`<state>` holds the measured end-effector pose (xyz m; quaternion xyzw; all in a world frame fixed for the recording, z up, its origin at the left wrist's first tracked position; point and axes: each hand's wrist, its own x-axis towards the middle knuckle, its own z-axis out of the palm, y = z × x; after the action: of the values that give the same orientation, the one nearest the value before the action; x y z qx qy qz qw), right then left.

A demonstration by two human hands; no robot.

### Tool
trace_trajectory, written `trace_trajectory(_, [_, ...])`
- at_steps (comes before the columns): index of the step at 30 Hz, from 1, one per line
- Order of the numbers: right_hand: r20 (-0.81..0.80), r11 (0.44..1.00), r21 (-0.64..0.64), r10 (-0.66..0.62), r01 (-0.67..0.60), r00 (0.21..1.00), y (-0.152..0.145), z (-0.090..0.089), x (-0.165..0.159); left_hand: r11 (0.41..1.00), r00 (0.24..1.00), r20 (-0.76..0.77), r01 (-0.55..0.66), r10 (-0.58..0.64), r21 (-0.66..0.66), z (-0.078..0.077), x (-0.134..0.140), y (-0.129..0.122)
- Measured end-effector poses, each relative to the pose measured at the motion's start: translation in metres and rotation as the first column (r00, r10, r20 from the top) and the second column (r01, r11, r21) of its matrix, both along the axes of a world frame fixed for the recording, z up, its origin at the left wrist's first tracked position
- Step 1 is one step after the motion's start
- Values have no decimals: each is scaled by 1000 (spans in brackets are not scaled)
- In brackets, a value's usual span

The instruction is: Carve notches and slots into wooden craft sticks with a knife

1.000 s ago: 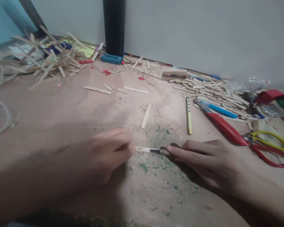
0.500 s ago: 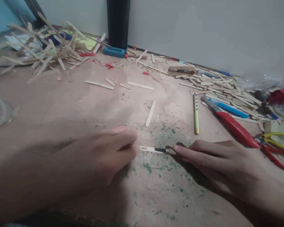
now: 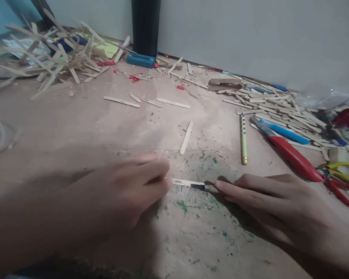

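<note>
My left hand (image 3: 125, 192) rests on the wooden table (image 3: 75, 124), fingertips pinching one end of a short wooden stick (image 3: 184, 182) that lies flat. My right hand (image 3: 276, 205) holds a small knife; its blade (image 3: 202, 186) presses on the stick's right end. Most of the knife handle is hidden under my fingers. Green paint flecks mark the table around the stick.
A loose ice-cream stick (image 3: 186, 137) and a yellow dotted pencil (image 3: 243, 137) lie just beyond my hands. Red-handled scissors (image 3: 302, 164), a blue pen (image 3: 282, 131) and a heap of sticks (image 3: 276, 108) are at the right. A glued stick structure (image 3: 52, 58) stands far left; a black post (image 3: 145, 27) is against the wall.
My hands have stayed almost still on the stick and blade. The view has shifted a little, so the table's objects sit slightly more to the right.
</note>
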<state>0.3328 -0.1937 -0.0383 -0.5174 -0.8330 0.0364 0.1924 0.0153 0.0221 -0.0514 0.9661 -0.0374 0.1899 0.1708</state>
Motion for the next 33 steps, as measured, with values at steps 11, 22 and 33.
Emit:
trace_trajectory(11, [18,999,41,-6,5,1000,3,4,-9,995,999,-42,7,-3,100,13,4,-1])
trace_trajectory(22, [3,998,60,8,-8,1000,7,-4,-4,999,1000,9,2,-2,46,2,2,2])
trace_trajectory(33, [55,994,104,26,-31,998,11,-1,-5,998,1000,-17,19,-18,64,1,-1,3])
